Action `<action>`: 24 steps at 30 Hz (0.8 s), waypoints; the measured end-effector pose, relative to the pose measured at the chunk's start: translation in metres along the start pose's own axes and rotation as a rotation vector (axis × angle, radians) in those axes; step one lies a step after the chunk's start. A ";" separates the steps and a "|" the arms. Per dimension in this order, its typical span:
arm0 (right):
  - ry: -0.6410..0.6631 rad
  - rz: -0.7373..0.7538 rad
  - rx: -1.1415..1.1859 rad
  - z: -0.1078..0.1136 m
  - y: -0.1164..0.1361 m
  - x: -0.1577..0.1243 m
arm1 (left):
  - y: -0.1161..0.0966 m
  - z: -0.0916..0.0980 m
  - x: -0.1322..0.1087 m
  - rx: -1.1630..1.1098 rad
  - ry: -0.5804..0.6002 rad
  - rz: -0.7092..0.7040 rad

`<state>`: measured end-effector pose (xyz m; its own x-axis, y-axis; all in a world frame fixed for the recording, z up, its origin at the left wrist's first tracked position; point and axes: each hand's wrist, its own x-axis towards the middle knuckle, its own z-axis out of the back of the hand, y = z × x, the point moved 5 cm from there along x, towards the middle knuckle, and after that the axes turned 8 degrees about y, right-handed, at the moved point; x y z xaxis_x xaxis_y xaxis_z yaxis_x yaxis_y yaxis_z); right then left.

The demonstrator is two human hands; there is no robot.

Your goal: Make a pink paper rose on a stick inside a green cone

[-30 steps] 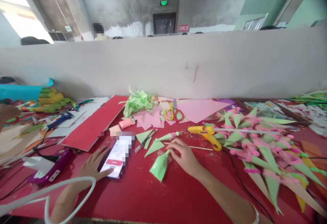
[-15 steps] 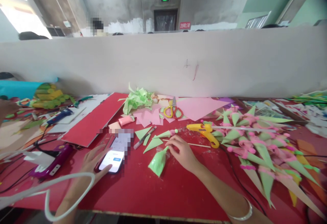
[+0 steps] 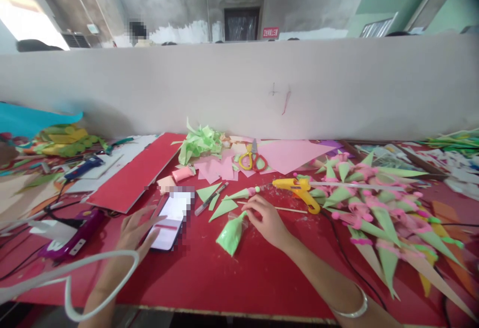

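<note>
A phone point(image 3: 170, 220) lies on the red table with its screen lit, partly pixelated. Beside its left edge is my left hand point(image 3: 130, 235), fingers apart, with the thumb at the lower part of the screen. My right hand point(image 3: 267, 223) is closed, its fingertips pinched at the gathered neck of a small clear bag of light green clay point(image 3: 229, 236). That bag rests on the table between both hands. Just beyond lie green paper triangles point(image 3: 223, 209), a pen point(image 3: 211, 199) and a green paper cone with small clay balls point(image 3: 241, 194).
A yellow glue gun point(image 3: 297, 188) lies past my right hand, beside a pile of green and pink paper cones point(image 3: 374, 213). Scissors point(image 3: 253, 158) rest on pink paper point(image 3: 295, 156). At left are a purple power strip point(image 3: 75, 240), a red board point(image 3: 138, 173) and a white cable point(image 3: 101, 255).
My left thumb has lifted and drawn back left across the phone. The screen's display has changed and its blue button is gone. My right hand stays at the bag.
</note>
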<state>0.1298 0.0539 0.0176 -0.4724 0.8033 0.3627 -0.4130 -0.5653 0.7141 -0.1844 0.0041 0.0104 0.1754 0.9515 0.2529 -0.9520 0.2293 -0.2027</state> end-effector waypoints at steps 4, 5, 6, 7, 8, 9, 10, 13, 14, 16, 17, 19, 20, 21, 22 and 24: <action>-0.007 -0.018 0.003 0.000 -0.001 0.001 | 0.019 0.003 0.031 -0.124 0.024 0.062; -0.006 -0.023 0.000 0.000 -0.002 0.001 | 0.023 0.003 0.041 -0.159 0.033 0.075; -0.003 -0.026 -0.003 0.000 -0.002 0.001 | 0.026 0.003 0.050 -0.195 0.057 0.100; -0.001 -0.028 -0.006 0.000 -0.002 0.001 | 0.030 0.002 0.060 -0.215 0.104 0.126; -0.002 -0.028 -0.009 0.000 -0.002 0.001 | 0.031 0.000 0.068 -0.225 0.147 0.137; -0.004 -0.027 -0.010 0.000 -0.003 0.001 | 0.032 -0.001 0.077 -0.231 0.175 0.132; -0.006 -0.026 -0.010 0.001 -0.003 0.002 | 0.031 -0.003 0.085 -0.243 0.209 0.114; -0.012 -0.024 -0.010 0.001 -0.003 0.001 | 0.031 -0.012 0.104 -0.276 0.261 0.047; -0.011 -0.026 -0.010 0.001 -0.003 0.002 | 0.032 -0.016 0.108 -0.269 0.258 0.037; -0.004 -0.035 -0.011 0.001 -0.003 0.002 | 0.034 -0.023 0.114 -0.250 0.263 0.013; 0.000 -0.042 -0.010 0.001 -0.003 0.002 | 0.035 -0.026 0.115 -0.238 0.264 0.001; 0.009 -0.054 -0.006 0.001 -0.003 0.001 | 0.036 -0.030 0.115 -0.211 0.267 -0.029; 0.012 -0.057 -0.004 0.001 -0.003 0.001 | 0.035 -0.031 0.114 -0.196 0.266 -0.044; 0.015 -0.058 -0.003 0.001 -0.003 0.001 | 0.033 -0.031 0.113 -0.178 0.268 -0.063; 0.017 -0.057 -0.004 0.000 -0.004 0.001 | 0.031 -0.031 0.111 -0.157 0.269 -0.076; 0.027 -0.053 -0.015 -0.001 -0.005 0.000 | 0.029 -0.031 0.109 -0.109 0.266 -0.086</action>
<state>0.1312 0.0568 0.0139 -0.4701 0.8272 0.3079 -0.4496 -0.5246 0.7230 -0.1848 0.1211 0.0027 0.3275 0.9446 0.0201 -0.9006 0.3185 -0.2957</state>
